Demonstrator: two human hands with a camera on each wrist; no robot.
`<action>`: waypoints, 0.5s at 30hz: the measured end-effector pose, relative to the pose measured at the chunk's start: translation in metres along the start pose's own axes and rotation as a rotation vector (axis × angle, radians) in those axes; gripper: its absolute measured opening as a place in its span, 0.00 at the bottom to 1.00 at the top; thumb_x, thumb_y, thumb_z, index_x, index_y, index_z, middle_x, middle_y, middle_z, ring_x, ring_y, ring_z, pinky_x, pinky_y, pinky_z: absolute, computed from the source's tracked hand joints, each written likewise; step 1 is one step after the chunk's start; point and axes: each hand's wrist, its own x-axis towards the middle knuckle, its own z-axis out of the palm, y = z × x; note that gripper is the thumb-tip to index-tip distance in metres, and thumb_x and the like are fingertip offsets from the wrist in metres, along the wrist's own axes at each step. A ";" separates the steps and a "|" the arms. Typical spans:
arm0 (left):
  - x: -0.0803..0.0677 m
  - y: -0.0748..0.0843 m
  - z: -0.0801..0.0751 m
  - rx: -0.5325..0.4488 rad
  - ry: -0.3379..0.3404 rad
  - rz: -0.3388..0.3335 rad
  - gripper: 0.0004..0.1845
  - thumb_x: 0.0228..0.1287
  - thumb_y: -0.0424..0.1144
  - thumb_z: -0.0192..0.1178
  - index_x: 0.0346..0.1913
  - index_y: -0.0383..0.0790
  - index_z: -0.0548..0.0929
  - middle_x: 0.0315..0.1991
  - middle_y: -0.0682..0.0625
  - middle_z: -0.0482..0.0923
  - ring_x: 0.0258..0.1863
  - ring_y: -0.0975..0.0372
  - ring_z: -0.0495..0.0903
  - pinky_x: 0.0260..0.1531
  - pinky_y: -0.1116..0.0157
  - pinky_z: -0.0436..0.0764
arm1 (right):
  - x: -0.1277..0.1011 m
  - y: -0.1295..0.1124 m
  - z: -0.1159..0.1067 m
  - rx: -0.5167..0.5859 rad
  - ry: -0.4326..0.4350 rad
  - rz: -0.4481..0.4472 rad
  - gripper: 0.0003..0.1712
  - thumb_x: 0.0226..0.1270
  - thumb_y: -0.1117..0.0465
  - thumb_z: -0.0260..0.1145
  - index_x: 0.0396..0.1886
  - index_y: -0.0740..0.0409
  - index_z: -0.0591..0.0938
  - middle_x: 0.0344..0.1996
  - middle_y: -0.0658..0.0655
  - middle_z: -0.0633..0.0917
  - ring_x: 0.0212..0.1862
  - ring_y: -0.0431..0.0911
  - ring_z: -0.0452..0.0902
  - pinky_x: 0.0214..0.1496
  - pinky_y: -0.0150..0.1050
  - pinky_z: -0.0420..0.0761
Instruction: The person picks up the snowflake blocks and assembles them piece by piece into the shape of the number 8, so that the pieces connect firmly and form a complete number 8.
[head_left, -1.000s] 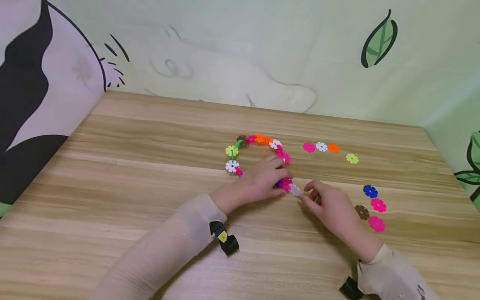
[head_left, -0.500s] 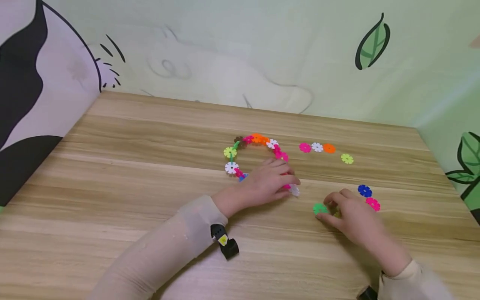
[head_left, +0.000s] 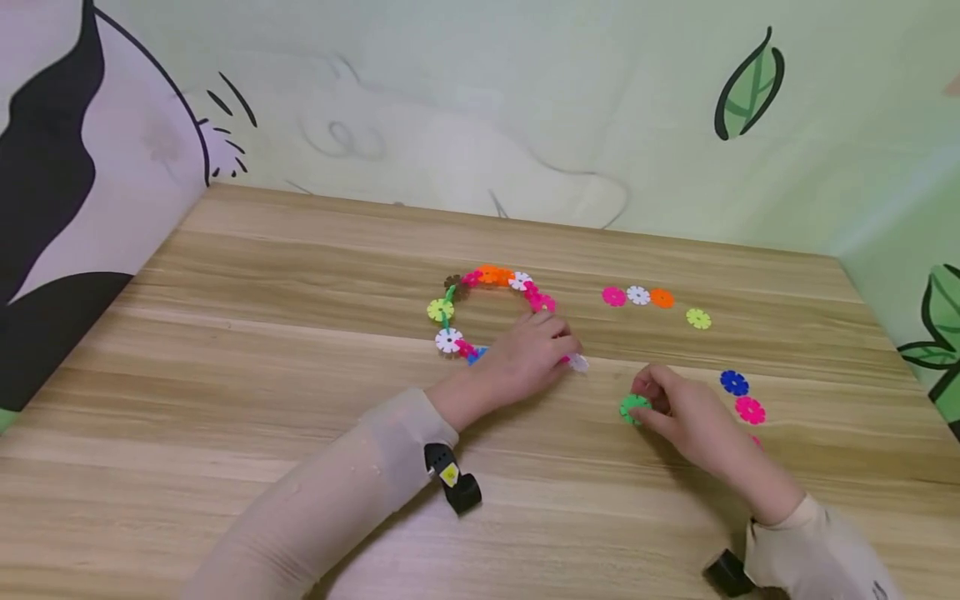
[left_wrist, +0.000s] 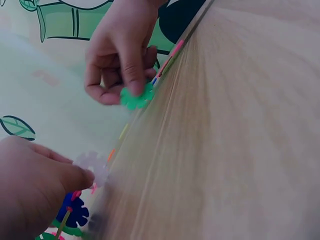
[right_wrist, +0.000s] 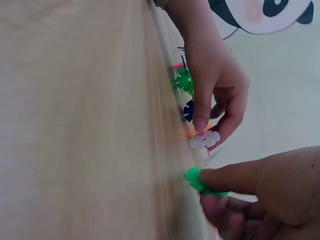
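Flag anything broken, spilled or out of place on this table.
Nothing stands out. The chain of discs is unbroken, the right hand holds a green disc, and loose discs lie flat on the table.

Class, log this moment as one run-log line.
left hand: holds white end piece of chain | right hand: pinches green piece | table: loose pieces

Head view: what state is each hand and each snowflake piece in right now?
left hand: pinching the white end piece of the chain
chain: linked in an arc, flat on the table
right hand: pinching the green piece
green piece: unattached, apart from the chain
loose pieces: flat on the table, untouched
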 end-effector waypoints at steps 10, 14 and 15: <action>0.008 0.007 -0.007 0.067 -0.091 -0.200 0.14 0.65 0.46 0.61 0.50 0.44 0.83 0.47 0.49 0.80 0.51 0.58 0.75 0.57 0.62 0.74 | 0.038 0.009 0.008 0.445 0.000 0.115 0.15 0.70 0.62 0.61 0.50 0.68 0.76 0.26 0.58 0.82 0.21 0.39 0.75 0.21 0.33 0.77; 0.009 0.007 -0.008 0.069 -0.087 -0.202 0.13 0.67 0.46 0.58 0.50 0.48 0.84 0.49 0.51 0.81 0.54 0.58 0.76 0.61 0.59 0.70 | 0.049 0.011 0.011 0.561 -0.004 0.166 0.16 0.71 0.62 0.59 0.49 0.73 0.75 0.24 0.54 0.82 0.21 0.38 0.77 0.23 0.34 0.81; 0.009 0.006 -0.008 0.061 -0.079 -0.194 0.12 0.67 0.45 0.58 0.49 0.48 0.84 0.49 0.52 0.81 0.54 0.59 0.76 0.61 0.59 0.70 | 0.051 0.010 0.011 0.577 -0.005 0.172 0.16 0.71 0.63 0.59 0.49 0.74 0.75 0.24 0.53 0.82 0.21 0.38 0.77 0.24 0.35 0.81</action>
